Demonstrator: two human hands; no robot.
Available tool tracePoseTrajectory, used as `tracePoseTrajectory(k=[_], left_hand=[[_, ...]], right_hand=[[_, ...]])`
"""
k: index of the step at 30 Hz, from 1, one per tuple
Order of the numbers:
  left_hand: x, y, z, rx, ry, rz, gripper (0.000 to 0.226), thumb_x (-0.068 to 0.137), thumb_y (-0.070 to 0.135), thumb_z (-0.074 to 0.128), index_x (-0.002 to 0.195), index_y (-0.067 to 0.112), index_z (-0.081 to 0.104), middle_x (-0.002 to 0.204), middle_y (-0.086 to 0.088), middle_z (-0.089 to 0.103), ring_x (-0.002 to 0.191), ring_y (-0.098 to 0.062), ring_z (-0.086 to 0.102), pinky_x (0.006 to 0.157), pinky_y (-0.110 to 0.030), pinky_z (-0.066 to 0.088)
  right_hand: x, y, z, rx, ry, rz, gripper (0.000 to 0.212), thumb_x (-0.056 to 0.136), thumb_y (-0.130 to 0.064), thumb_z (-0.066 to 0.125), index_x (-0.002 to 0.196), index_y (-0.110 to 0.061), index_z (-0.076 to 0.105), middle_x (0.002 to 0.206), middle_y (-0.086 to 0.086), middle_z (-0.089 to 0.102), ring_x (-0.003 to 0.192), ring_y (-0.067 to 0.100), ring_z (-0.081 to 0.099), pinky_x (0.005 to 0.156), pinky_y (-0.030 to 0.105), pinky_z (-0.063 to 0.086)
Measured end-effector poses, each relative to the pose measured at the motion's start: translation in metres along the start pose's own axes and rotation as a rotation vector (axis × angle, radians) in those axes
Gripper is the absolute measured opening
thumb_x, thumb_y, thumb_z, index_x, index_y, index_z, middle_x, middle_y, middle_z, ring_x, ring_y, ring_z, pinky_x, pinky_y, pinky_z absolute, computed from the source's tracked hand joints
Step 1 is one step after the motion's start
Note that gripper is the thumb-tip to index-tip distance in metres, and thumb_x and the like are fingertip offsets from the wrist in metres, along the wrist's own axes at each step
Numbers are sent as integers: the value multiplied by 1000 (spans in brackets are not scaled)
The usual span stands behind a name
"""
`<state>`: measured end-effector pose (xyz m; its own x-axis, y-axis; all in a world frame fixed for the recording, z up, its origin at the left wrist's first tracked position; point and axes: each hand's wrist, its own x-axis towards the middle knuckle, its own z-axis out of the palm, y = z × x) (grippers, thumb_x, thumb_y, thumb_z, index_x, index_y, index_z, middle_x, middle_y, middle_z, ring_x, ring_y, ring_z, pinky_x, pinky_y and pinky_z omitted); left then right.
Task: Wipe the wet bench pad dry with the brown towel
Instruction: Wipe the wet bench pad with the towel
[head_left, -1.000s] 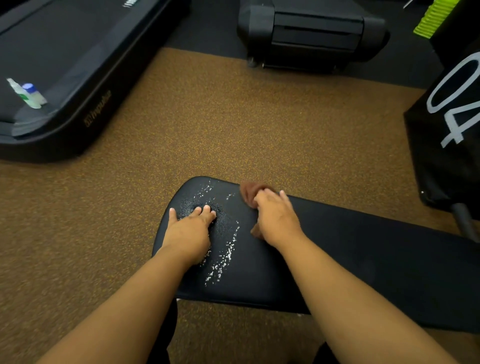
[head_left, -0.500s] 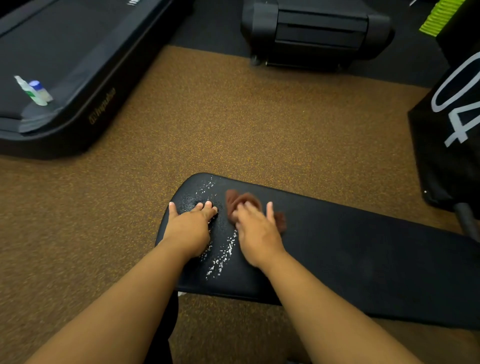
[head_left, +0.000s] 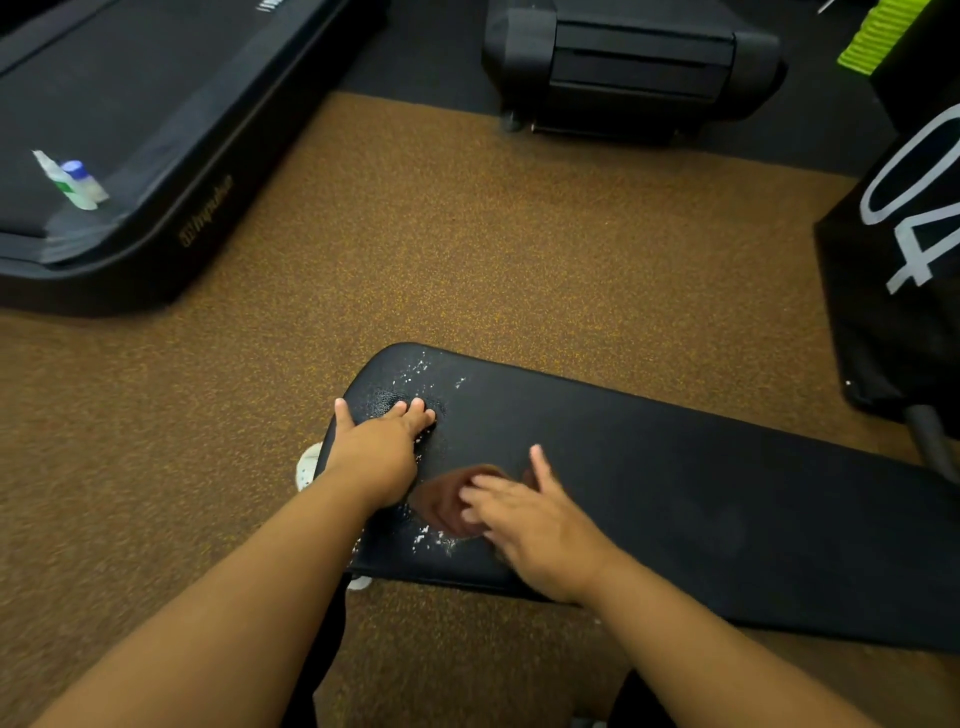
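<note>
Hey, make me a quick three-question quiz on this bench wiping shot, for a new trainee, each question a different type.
1. True or false: the brown towel lies under the right hand on the bench pad.
2. Which hand rests flat near the pad's rounded end? A) left hand B) right hand C) neither
3. Fill in: white droplets show near the pad's far edge and near its ____ edge, in front of the towel.

Key: 1 true; 2 A; 3 near.
</note>
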<state>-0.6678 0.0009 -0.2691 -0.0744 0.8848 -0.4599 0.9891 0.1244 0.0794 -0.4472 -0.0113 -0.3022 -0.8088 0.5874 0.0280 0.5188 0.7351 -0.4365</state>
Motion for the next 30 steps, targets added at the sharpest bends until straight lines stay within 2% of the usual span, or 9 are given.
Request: tracePoseTrajectory(k=[5,7,10,13,17,23,25,28,30], left_hand=[[0,1,-5,11,-21,-1,79,84,-3,36,152,32,14,161,11,9,147,-6,11,111,-64,-13],[0,1,-4,13,-12,1,77,85,-1,36,151,32,15,161,11,9,147,-6,11,111,-65,-12],[1,0,-3,29,-11,12,75,86,2,37,151,32,15,161,12,9,147,-5,11,110,-65,-11],[2,-2,-4,26,-18,11,76,85,0,36,151,33,15,161,12,10,147,-5,12,109,-65,-13],[3,0,-3,27,-16,5,76,85,0,34,151,33,16,161,10,10,147,-7,13,109,-64,-14],[6,-4,2,28,-6,2,76,85,0,34,150,34,16,161,10,9,146,-8,17,110,-66,-13],[7,-4,2,25,-11,-1,78,84,-1,35,151,35,15,161,9,9,146,-9,18,109,-66,-14],[8,-2,2,29,-5,-10,79,84,-3,34,151,34,14,161,8,9,146,-9,18,110,-66,-14],[7,-1,4,39,-2,-14,78,84,-1,34,151,33,15,161,8,10,146,-9,17,110,-66,-12]], right_hand=[[28,12,-8,-91,181,480,34,98,-21,36,130,-22,48,149,-5,38,142,12,22,110,54,-19],[30,-11,5,-20,147,366,35,96,-18,41,130,-18,50,147,-1,42,141,17,27,109,52,-18],[0,-29,6,47,-62,41,35,95,-18,45,128,-18,54,144,-2,45,139,13,30,111,52,-17],[-12,-2,-6,-20,11,31,32,95,-22,45,125,-22,55,142,-8,47,137,6,32,109,53,-20],[16,-12,2,-93,112,352,36,96,-21,39,131,-20,48,148,-6,40,140,11,26,106,53,-26],[-24,-28,6,25,-111,-81,30,93,-22,45,121,-24,57,139,-8,50,136,6,34,110,52,-20],[-25,-5,-4,-55,40,15,33,93,-26,41,124,-26,54,135,-9,54,130,6,42,110,51,-19],[4,0,-9,-98,135,397,42,97,-25,34,138,-22,41,147,-8,41,139,7,29,108,52,-24],[19,-25,3,-83,88,343,39,95,-20,39,133,-18,48,146,-3,43,139,13,30,108,56,-21]])
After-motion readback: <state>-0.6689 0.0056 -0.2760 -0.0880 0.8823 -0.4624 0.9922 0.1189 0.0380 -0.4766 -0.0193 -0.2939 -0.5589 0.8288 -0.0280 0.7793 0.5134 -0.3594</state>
